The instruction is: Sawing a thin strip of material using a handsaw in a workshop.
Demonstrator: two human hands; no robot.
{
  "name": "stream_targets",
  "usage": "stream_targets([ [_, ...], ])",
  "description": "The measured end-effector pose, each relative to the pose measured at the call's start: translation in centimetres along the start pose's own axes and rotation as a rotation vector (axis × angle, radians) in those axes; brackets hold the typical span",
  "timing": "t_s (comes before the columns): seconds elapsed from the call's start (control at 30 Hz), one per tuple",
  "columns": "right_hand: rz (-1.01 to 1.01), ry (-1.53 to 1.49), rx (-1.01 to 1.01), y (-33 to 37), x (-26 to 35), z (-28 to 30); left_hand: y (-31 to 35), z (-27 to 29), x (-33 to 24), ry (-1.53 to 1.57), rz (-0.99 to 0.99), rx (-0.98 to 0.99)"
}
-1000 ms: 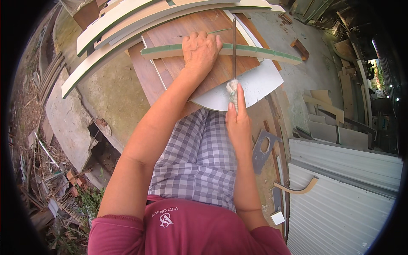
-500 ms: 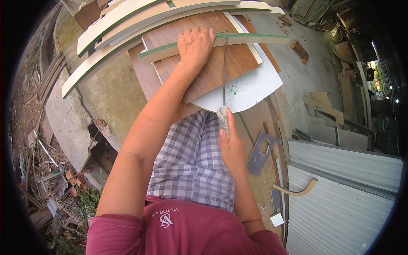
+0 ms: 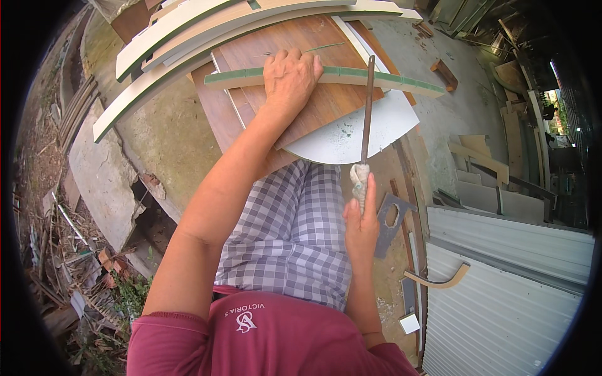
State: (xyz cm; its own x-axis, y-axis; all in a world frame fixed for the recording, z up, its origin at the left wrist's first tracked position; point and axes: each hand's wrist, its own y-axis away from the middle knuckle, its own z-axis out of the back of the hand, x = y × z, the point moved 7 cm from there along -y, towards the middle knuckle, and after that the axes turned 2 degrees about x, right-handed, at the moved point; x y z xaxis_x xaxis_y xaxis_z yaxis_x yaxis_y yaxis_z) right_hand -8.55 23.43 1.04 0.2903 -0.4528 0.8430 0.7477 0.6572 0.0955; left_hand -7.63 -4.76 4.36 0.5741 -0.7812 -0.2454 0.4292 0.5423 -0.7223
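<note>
My left hand (image 3: 290, 83) is wrapped over a long pale wooden strip (image 3: 235, 76) with a green edge, pressing it across a stack of brown boards (image 3: 348, 100). Thin cuts cross the green edge of the strip at intervals. My right hand (image 3: 362, 229) grips the cloth-wrapped handle of a narrow hacksaw blade (image 3: 367, 119). The blade points away from me, its holed tip beyond the strip's right part; whether it touches the strip I cannot tell. Under the boards, a rounded white panel (image 3: 382, 125) carries green sawdust.
Several long green-edged strips (image 3: 169, 37) lie at the far end of the stack. A grey plate with a cutout (image 3: 387, 235) and a curved wooden piece (image 3: 442, 282) lie to the right, near corrugated metal sheeting (image 3: 495, 313). Broken concrete (image 3: 103, 175) and debris are at left.
The saw has come out of its place at the strip's edge and moved right with my right hand. The strip has shifted slightly right and nearer under my left hand.
</note>
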Motion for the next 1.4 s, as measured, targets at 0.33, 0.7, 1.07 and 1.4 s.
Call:
stream_targets([
  [0.33, 0.0, -0.048, 0.078, -2.1, 1.8, -1.5, 0.8, 0.7, -0.4, -0.009, 0.004, 0.021],
  [0.7, 0.009, -0.074, 0.106, -2.1, 1.9, -2.2, 0.7, 0.8, -0.5, -0.008, 0.013, 0.014],
  [1.07, 0.117, 0.065, 0.086, -5.9, 2.2, -3.2, 0.8, 0.8, -0.6, 0.004, 0.017, 0.004],
  [1.4, 0.016, 0.066, 0.147, -0.4, -1.0, -2.4, 0.8, 1.0, -0.1, -0.017, 0.02, 0.008],
])
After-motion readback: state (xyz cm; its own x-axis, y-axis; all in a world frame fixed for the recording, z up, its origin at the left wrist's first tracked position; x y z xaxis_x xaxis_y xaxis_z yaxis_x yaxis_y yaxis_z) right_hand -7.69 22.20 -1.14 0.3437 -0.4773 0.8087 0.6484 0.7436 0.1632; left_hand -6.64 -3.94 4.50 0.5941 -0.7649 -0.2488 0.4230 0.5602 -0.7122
